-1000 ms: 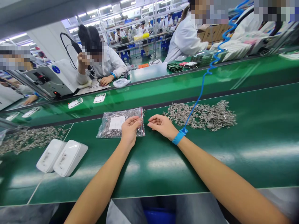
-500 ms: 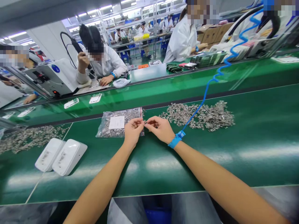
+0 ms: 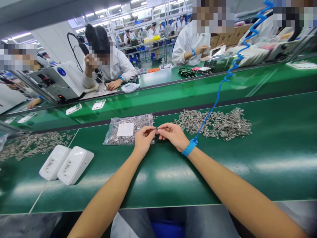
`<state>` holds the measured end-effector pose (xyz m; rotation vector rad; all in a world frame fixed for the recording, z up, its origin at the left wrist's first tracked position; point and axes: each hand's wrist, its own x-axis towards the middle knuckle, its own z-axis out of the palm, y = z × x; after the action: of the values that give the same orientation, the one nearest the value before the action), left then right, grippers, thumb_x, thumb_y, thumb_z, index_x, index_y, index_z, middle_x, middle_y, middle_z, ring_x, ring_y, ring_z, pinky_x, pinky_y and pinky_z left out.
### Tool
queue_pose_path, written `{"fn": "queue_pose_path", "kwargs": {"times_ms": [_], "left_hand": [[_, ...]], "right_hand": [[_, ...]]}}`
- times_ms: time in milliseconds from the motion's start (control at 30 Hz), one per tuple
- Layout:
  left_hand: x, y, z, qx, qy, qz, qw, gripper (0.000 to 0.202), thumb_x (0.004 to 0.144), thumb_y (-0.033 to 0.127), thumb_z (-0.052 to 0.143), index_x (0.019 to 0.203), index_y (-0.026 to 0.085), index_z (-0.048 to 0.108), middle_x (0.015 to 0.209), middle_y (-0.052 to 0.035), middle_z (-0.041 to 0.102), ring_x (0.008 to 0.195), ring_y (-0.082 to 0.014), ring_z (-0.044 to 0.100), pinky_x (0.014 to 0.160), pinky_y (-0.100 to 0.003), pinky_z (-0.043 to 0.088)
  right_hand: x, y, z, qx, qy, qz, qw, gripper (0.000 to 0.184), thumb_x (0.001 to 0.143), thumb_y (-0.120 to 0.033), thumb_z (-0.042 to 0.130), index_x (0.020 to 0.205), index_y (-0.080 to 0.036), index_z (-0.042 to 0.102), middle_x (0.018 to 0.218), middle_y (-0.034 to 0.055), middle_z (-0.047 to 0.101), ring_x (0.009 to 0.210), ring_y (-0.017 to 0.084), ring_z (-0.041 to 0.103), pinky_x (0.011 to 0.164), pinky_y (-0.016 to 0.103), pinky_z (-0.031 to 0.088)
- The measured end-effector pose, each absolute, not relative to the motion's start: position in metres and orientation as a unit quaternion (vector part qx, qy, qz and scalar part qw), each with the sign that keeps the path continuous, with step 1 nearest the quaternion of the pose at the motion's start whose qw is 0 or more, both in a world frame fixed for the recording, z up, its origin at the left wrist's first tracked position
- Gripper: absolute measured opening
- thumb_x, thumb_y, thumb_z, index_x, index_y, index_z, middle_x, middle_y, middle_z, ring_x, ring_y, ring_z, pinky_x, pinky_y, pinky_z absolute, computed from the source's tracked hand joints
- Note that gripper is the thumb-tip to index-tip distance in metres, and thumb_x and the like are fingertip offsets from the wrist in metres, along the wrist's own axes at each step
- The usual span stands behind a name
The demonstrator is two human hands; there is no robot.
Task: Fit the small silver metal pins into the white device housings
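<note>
My left hand and my right hand meet fingertip to fingertip over the green table, both pinched on a tiny metal part between them. The left hand rests on the right edge of a clear plastic bag full of small metal parts, with a white label on it. A loose heap of the same metal parts lies to the right of my right hand. A blue wrist strap circles my right wrist, and its coiled blue cord runs up and away.
Two white plastic housings lie at the left front, with another heap of metal parts behind them. A green conveyor belt carries white pieces past. Across it, people in white coats work beside a white machine.
A second ago my hands were apart, the right one empty beside the bag. They have come together and now pinch a small metal part between their fingertips.
</note>
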<state>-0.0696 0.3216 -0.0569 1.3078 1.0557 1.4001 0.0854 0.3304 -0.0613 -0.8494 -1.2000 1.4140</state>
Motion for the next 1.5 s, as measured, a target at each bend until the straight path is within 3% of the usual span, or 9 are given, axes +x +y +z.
{"fn": "queue_pose_path", "kwargs": {"times_ms": [400, 567, 933, 1500], "left_hand": [[-0.0696, 0.3225, -0.058, 0.501, 0.437, 0.589, 0.459, 0.023, 0.068, 0.031, 0.081, 0.083, 0.016, 0.072, 0.074, -0.0018, 0.068, 0.062, -0.01, 0.06, 0.061, -0.022, 0.05], [-0.0689, 0.3207, -0.056, 0.515, 0.446, 0.574, 0.454, 0.023, 0.07, 0.032, 0.079, 0.084, 0.017, 0.071, 0.075, -0.0015, 0.068, 0.06, -0.0095, 0.059, 0.06, -0.022, 0.05], [-0.0706, 0.3226, -0.0622, 0.543, 0.44, 0.555, 0.45, 0.027, 0.069, 0.032, 0.08, 0.089, 0.016, 0.07, 0.085, -0.0043, 0.07, 0.067, -0.012, 0.064, 0.061, -0.022, 0.053], [-0.0686, 0.3229, -0.0638, 0.515, 0.434, 0.582, 0.456, 0.028, 0.067, 0.032, 0.082, 0.087, 0.016, 0.071, 0.084, -0.0059, 0.072, 0.075, -0.0168, 0.069, 0.068, -0.027, 0.058]], "right_hand": [[0.0867, 0.3304, -0.0615, -0.361, -0.522, 0.596, 0.493, 0.039, 0.069, -0.048, 0.081, 0.086, -0.015, 0.068, 0.074, 0.0055, 0.069, 0.057, 0.012, 0.058, 0.052, 0.023, 0.045], [0.0829, 0.3302, -0.0652, -0.376, -0.523, 0.562, 0.518, 0.039, 0.069, -0.048, 0.08, 0.087, -0.016, 0.066, 0.07, 0.0022, 0.065, 0.06, 0.014, 0.06, 0.053, 0.025, 0.048], [0.0819, 0.3308, -0.0654, -0.362, -0.509, 0.577, 0.526, 0.047, 0.067, -0.053, 0.083, 0.087, -0.015, 0.064, 0.066, 0.0045, 0.067, 0.061, 0.016, 0.064, 0.056, 0.027, 0.051], [0.0826, 0.3305, -0.068, -0.332, -0.454, 0.626, 0.54, 0.046, 0.065, -0.049, 0.088, 0.085, -0.015, 0.063, 0.071, 0.0066, 0.072, 0.066, 0.016, 0.068, 0.059, 0.025, 0.052]]}}
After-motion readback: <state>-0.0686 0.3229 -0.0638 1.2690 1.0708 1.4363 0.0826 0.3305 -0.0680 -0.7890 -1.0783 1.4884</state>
